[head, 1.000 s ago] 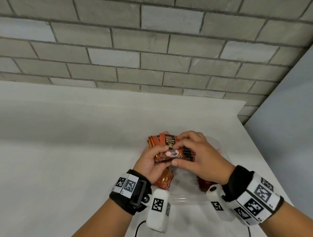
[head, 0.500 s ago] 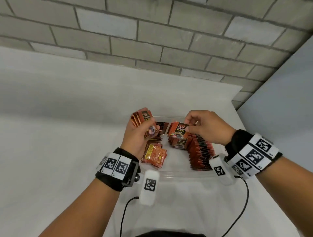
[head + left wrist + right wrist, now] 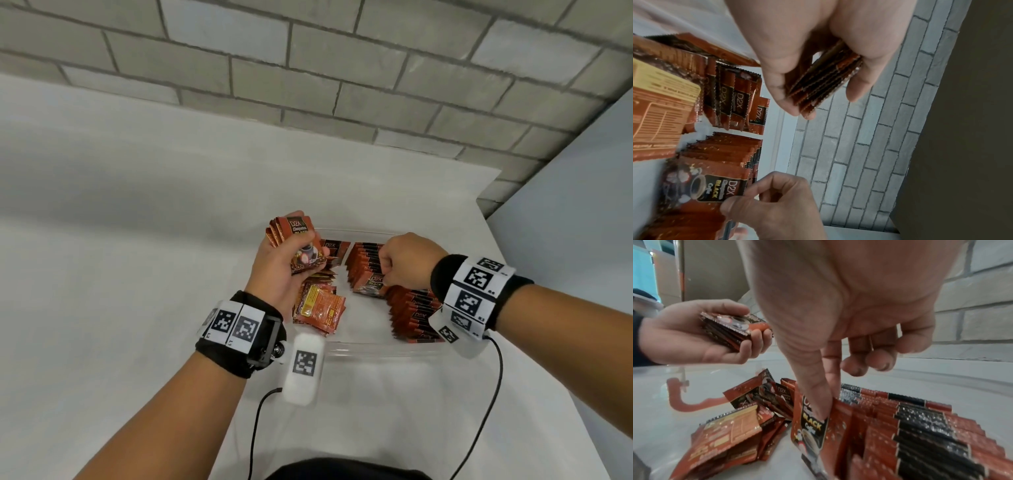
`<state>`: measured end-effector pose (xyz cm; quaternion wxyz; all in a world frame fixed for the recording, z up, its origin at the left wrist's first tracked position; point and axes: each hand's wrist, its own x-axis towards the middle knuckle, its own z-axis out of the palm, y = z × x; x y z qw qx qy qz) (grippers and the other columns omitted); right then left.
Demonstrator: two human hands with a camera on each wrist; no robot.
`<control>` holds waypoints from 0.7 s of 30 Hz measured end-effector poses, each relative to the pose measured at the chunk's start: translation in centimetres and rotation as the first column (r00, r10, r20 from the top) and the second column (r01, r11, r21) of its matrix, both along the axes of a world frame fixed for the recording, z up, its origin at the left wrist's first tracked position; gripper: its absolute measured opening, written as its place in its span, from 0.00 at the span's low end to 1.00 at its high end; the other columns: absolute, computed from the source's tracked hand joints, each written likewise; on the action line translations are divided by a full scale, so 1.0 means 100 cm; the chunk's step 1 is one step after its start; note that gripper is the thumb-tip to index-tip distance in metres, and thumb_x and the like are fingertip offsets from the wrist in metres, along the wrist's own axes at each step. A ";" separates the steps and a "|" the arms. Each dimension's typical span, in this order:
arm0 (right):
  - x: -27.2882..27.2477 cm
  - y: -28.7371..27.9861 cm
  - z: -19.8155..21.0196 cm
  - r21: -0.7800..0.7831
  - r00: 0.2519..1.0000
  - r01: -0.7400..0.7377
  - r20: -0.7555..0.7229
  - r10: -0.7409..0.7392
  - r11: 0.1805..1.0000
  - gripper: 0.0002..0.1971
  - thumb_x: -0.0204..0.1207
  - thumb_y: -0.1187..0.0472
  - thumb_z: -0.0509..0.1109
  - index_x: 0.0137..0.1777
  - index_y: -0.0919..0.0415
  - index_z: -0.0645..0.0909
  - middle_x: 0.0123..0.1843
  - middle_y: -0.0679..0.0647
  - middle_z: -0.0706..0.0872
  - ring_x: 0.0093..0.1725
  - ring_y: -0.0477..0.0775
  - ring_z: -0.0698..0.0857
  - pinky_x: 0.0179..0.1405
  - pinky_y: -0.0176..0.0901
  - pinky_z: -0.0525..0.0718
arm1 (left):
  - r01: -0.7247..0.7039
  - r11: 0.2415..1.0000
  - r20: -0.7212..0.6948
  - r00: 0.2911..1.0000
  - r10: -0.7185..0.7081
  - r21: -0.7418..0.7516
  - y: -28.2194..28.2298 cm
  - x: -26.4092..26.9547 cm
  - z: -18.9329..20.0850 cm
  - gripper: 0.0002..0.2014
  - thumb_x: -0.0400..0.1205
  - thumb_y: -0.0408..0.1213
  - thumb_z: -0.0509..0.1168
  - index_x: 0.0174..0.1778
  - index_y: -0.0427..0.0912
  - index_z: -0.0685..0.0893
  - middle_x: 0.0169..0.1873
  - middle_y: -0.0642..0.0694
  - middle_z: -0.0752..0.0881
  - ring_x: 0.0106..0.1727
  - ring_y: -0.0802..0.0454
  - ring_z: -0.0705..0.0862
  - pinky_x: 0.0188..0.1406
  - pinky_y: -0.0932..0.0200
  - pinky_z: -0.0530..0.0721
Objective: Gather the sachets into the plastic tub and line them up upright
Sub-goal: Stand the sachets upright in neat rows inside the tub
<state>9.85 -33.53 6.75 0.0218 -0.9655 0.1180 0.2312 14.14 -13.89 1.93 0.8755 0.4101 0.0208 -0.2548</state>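
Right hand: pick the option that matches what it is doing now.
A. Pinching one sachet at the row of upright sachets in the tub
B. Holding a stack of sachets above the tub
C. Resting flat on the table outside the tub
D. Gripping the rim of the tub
A: the right hand pinches a single sachet between thumb and forefinger at the row of upright sachets in the tub; the stack is in the left hand.

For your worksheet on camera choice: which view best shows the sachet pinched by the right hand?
Right wrist: the orange-and-black foil sachet fills the frame, thumb and forefinger pinching its top. Left wrist shows its printed front, blurred; head shows it small.
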 end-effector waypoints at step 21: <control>0.005 -0.008 -0.017 -0.186 0.987 -0.156 -0.069 0.146 0.970 0.05 0.75 0.63 0.68 0.48 0.62 0.83 0.46 0.56 0.88 0.44 0.57 0.87 0.33 0.40 0.77 | 0.016 1.000 -0.020 1.000 -0.017 -0.020 0.002 0.000 0.001 0.08 0.75 0.33 0.67 0.49 0.41 0.82 0.42 0.42 0.88 0.44 0.43 0.88 0.42 0.52 0.88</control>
